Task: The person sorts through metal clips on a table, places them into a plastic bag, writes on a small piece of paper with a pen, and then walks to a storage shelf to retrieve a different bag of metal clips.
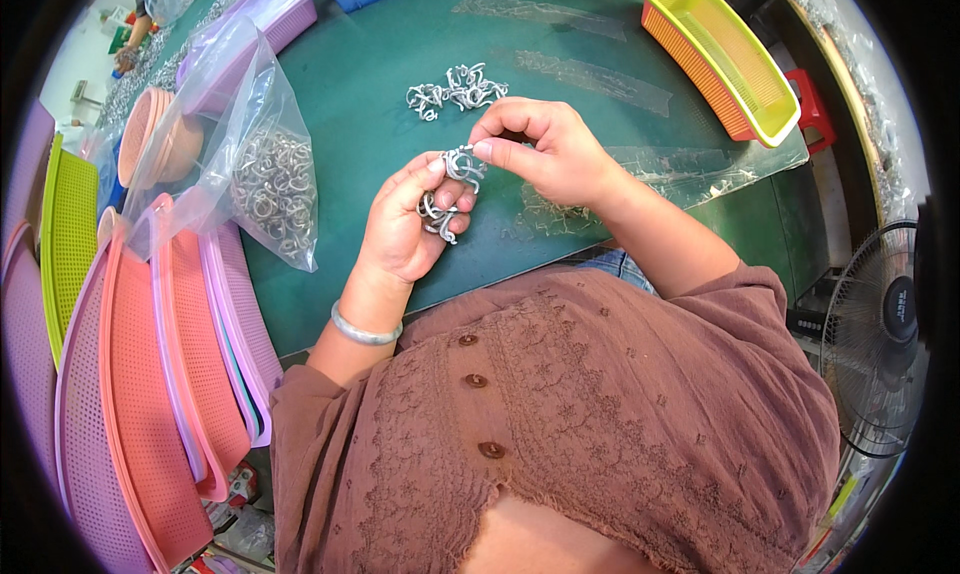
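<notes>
While our left hand [398, 229] curls its fingers around metal rings [463, 170], our right hand [562, 156] pinches their edge, fingers nearly together.

Furnished with green-topped bench [370, 54], red stool [818, 120] beyond its right edge. Fitted with black caged fan [880, 339], far right. Brightly lit.

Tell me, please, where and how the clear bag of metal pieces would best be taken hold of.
Probably by gathering the slack plastic at the far end of the clear bag, from its right side over the green table: the metal pieces sit bunched at its near end, and baskets crowd its left.
</notes>
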The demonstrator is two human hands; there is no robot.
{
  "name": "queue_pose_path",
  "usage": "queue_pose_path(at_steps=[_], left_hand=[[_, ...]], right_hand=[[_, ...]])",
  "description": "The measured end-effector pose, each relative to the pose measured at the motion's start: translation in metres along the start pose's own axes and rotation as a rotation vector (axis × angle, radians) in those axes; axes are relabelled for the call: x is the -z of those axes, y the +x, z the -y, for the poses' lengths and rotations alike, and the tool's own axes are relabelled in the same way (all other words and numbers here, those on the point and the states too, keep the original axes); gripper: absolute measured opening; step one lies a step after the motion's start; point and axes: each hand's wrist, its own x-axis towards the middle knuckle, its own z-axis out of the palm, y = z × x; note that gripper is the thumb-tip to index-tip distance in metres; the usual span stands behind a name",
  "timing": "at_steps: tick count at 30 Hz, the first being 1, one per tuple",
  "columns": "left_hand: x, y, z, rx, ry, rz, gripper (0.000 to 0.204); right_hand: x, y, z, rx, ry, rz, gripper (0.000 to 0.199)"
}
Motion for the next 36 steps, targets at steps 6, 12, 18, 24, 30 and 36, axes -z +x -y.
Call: queue_pose_path(at_steps=[6, 12, 18, 24, 30, 36], left_hand=[[0.010, 0.001, -0.001, 0.051, -0.276, 0.169, 0.016], [0.014, 0.002, -0.002, 0.068, -0.414, 0.233, 0.016], [0.018, 0.003, 0.001, 0.101, -0.456, 0.210, 0.018], [0.017, 0.004, 0.002, 0.091, -0.421, 0.134, 0.022], [0.010, 0.005, 0.002, 0.093, -0.265, -0.055, 0.023], [0.012, 0.007, 0.002, 0.123, -0.228, -0.033, 0.033]], right_hand=[[0.002, 0.005, 0.000, -0.138, 0.204, 0.005, 0.019], [-0.001, -0.001, -0.006, -0.194, 0.283, 0.151, 0.019], [-0.001, 0.001, -0.001, -0.404, 0.443, 0.137, 0.014], [-0.003, 0.000, -0.002, -0.547, 0.702, 0.093, 0.015], [-0.004, -0.001, -0.003, -0.583, 0.741, 0.097, 0.015], [-0.009, -0.005, -0.001, -0.162, 0.152, 0.227, 0.015]])
